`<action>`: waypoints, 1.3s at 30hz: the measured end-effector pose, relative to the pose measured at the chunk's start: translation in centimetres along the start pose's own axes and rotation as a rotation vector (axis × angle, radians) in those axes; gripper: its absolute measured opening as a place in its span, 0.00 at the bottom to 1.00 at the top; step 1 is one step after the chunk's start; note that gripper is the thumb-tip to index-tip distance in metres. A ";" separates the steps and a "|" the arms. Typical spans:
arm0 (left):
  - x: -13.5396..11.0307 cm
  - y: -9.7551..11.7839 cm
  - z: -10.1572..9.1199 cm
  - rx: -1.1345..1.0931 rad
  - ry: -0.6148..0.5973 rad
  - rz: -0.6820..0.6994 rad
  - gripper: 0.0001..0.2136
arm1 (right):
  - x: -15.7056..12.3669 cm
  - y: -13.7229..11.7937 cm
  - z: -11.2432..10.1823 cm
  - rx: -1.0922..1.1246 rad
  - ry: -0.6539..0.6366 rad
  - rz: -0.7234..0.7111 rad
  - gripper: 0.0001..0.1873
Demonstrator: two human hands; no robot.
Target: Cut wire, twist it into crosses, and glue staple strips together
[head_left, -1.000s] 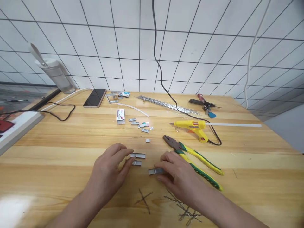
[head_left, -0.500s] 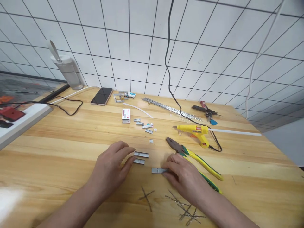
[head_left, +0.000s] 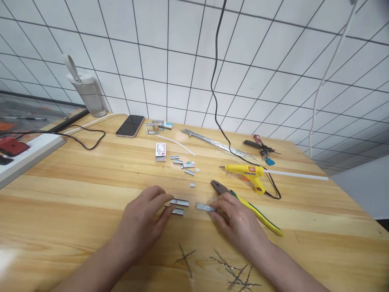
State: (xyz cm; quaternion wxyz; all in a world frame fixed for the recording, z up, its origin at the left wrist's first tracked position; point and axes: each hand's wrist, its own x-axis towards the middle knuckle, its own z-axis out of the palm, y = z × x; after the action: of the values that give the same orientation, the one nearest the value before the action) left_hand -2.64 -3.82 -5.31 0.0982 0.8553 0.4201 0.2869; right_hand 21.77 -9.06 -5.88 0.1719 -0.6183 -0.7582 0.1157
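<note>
My left hand [head_left: 146, 215] is closed at the left ends of two grey staple strips. Its index finger is at the upper strip [head_left: 182, 202] and its thumb at the lower strip [head_left: 179, 211]; the fingers hide their left ends. Between the thumb and fingers of my right hand [head_left: 234, 215] is another staple strip [head_left: 204, 207], pointing left with a small gap to the upper one. Pliers [head_left: 255, 213] with yellow-green handles lie just behind my right hand, which covers part of them. Twisted wire crosses [head_left: 238, 273] rest in front, with a single wire cross [head_left: 185, 259] to their left.
Shorter staple strips [head_left: 189, 172] and a small staple box [head_left: 161, 151] lie farther back. A yellow glue gun [head_left: 249, 172] with a white stick is at right. Behind are wire lengths [head_left: 215, 142], keys [head_left: 263, 150], a phone [head_left: 130, 126] and a bottle [head_left: 91, 97]. A power strip [head_left: 36, 154] sits left.
My right hand has moved its staple strip away from me, closer to level with the left-hand strips. My left hand stays at its two strips. The view has shifted slightly.
</note>
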 end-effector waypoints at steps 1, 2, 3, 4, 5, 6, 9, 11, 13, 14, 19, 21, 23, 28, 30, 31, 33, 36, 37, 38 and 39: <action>0.0 0.0 0.0 0.000 0.003 0.002 0.07 | 0.3 -0.1 -0.1 -0.010 -0.002 0.014 0.08; 0.0 0.0 0.1 0.001 0.005 0.004 0.06 | 0.6 -0.2 -0.2 -0.023 -0.010 0.029 0.07; 0.0 0.0 0.1 0.001 0.006 0.004 0.06 | 1.0 -0.4 -0.2 -0.038 -0.020 0.042 0.07; 0.0 0.0 0.1 0.002 0.009 0.004 0.06 | 1.4 -0.5 -0.2 -0.052 -0.029 0.050 0.07; 0.1 0.0 0.1 0.004 0.009 0.003 0.06 | 1.9 -0.7 -0.1 -0.064 -0.037 0.055 0.07; 0.1 0.0 0.2 0.004 0.007 0.003 0.06 | 2.5 -0.9 0.1 -0.074 -0.041 0.056 0.06; 0.0 -0.1 0.3 0.001 0.007 -0.010 0.06 | 4.1 -1.4 0.7 -0.107 -0.047 0.062 0.05; -0.2 -0.3 0.4 -0.002 0.007 -0.022 0.06 | 4.9 -1.7 1.1 -0.126 -0.050 0.065 0.05; -0.2 -0.5 0.5 -0.014 0.001 -0.033 0.07 | 5.3 -1.9 1.4 -0.135 -0.055 0.061 0.05; -0.1 -0.6 0.5 -0.022 -0.006 -0.044 0.07 | 5.5 -2.0 1.4 -0.136 -0.058 0.056 0.05; 1.9 -1.0 -0.1 -0.102 -0.128 -0.150 0.06 | 5.5 -2.2 1.3 -0.124 -0.080 0.028 0.05; 3.2 -1.3 -0.3 -0.143 -0.217 -0.159 0.06 | 5.2 -2.1 1.3 -0.112 -0.077 0.027 0.06; 4.5 -1.8 0.0 -0.193 -0.277 -0.173 0.05 | 4.9 -1.9 1.2 -0.100 -0.067 0.034 0.07; 6.5 -2.7 1.5 -0.308 -0.373 -0.184 0.06 | 4.5 -1.4 1.5 -0.073 -0.055 0.063 0.07; 6.7 -2.9 2.0 -0.313 -0.386 -0.167 0.06 | 4.6 -1.4 1.7 -0.066 -0.053 0.069 0.07; 6.7 -2.9 2.2 -0.316 -0.390 -0.159 0.06 | 4.7 -1.4 1.9 -0.063 -0.054 0.069 0.08; 6.6 -3.0 2.5 -0.323 -0.394 -0.146 0.05 | 4.9 -1.4 2.1 -0.055 -0.057 0.066 0.08; 6.3 -3.0 2.7 -0.328 -0.387 -0.133 0.05 | 5.2 -1.6 2.2 -0.040 -0.069 0.054 0.09; 6.3 -3.0 2.7 -0.328 -0.387 -0.127 0.05 | 5.2 -1.6 2.3 -0.035 -0.073 0.049 0.09; 6.2 -3.0 2.7 -0.327 -0.388 -0.121 0.05 | 5.3 -1.7 2.3 -0.031 -0.077 0.046 0.09; 6.2 -3.0 2.7 -0.324 -0.389 -0.114 0.05 | 5.3 -1.8 2.3 -0.027 -0.080 0.044 0.08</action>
State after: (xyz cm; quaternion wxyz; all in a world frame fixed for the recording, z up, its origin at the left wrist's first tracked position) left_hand -0.09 3.08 -6.22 0.3290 0.8424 0.3893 0.1748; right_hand 18.29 -4.14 -6.70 0.1306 -0.6318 -0.7523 0.1336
